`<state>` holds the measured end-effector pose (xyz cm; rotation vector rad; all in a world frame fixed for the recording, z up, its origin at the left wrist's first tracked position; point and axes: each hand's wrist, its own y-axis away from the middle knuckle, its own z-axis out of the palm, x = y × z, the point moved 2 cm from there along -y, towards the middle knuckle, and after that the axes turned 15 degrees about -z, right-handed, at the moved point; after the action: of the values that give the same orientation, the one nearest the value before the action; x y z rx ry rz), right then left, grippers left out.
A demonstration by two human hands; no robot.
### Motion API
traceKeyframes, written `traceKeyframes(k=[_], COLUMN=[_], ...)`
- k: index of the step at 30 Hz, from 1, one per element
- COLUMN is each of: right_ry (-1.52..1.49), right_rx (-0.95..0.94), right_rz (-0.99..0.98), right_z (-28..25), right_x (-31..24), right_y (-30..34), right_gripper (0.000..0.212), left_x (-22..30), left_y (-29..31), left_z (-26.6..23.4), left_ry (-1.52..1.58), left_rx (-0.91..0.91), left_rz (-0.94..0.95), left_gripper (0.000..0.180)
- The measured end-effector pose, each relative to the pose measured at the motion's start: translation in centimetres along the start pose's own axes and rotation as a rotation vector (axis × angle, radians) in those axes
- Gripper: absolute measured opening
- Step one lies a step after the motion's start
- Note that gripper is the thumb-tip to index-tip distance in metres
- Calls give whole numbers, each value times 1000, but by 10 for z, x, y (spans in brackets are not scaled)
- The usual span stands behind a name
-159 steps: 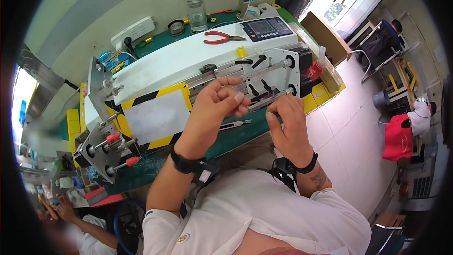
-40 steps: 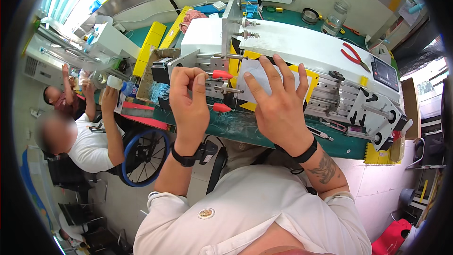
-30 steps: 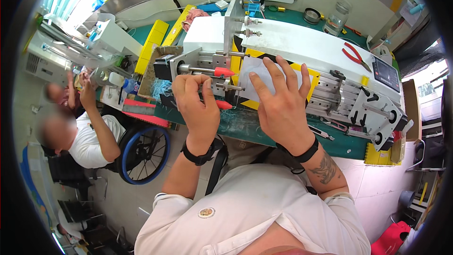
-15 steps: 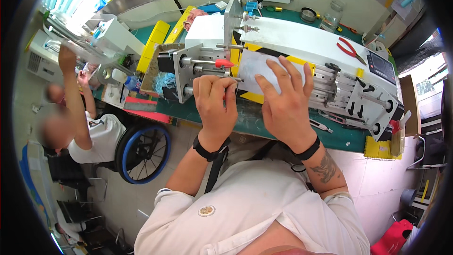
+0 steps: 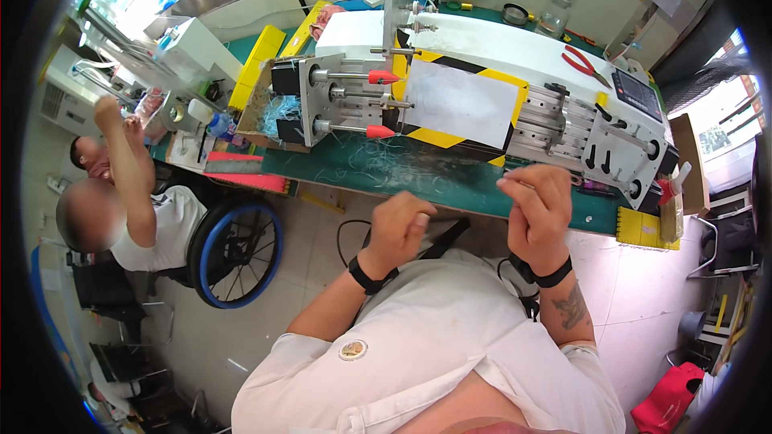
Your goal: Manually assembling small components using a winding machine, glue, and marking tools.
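My left hand [image 5: 398, 229] is held in front of the bench edge with its fingers curled in and the thumb against them. Whatever it may hold is hidden. My right hand [image 5: 540, 213] is raised at the bench edge, its thumb and fingertips pinched together, and anything between them is too small to make out. Beyond both hands sits a bench machine with metal rails [image 5: 540, 122]. A white panel [image 5: 458, 100] bordered with yellow-and-black tape lies on it. Two rods with red cone tips, an upper cone [image 5: 383, 77] and a lower cone [image 5: 379, 132], point toward the panel.
Fine pale strands lie on the green bench top [image 5: 386, 161]. Red-handled pliers [image 5: 585, 64] rest on the white housing beside a control panel [image 5: 637, 95]. At left, a box holds blue shreds [image 5: 279, 112]. Another person sits in a wheelchair [image 5: 235, 253] there.
Both hands have drawn back from the machine toward my body. My right hand has left the white panel and its spread fingers have closed. The lower red cone is now uncovered.
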<state>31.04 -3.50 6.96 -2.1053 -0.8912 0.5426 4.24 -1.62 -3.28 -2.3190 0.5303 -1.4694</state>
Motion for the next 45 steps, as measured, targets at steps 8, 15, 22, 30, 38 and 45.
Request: traceKeyframes(k=[8, 15, 22, 30, 38, 45], right_ry=[-129, -152, -185, 149, 176, 255], right_rx=[-198, -233, 94, 40, 79, -14], right_rz=[102, 286, 517, 305, 317, 299], right_z=[5, 7, 19, 42, 47, 52], right_x=[-13, -12, -19, -17, -16, -16], right_y=[58, 112, 131, 134, 146, 147], right_gripper=[32, 34, 32, 25, 25, 30], left_x=[-42, -71, -133, -136, -121, -127], left_y=[19, 18, 42, 32, 28, 34], left_z=[79, 133, 169, 181, 176, 181], left_ry=[24, 58, 624, 156, -32, -76], left_rx=[-764, -859, -867, -834, -817, -673], left_rz=[-233, -369, -775, -634, -449, -251], left_gripper=[25, 34, 34, 40, 45, 45])
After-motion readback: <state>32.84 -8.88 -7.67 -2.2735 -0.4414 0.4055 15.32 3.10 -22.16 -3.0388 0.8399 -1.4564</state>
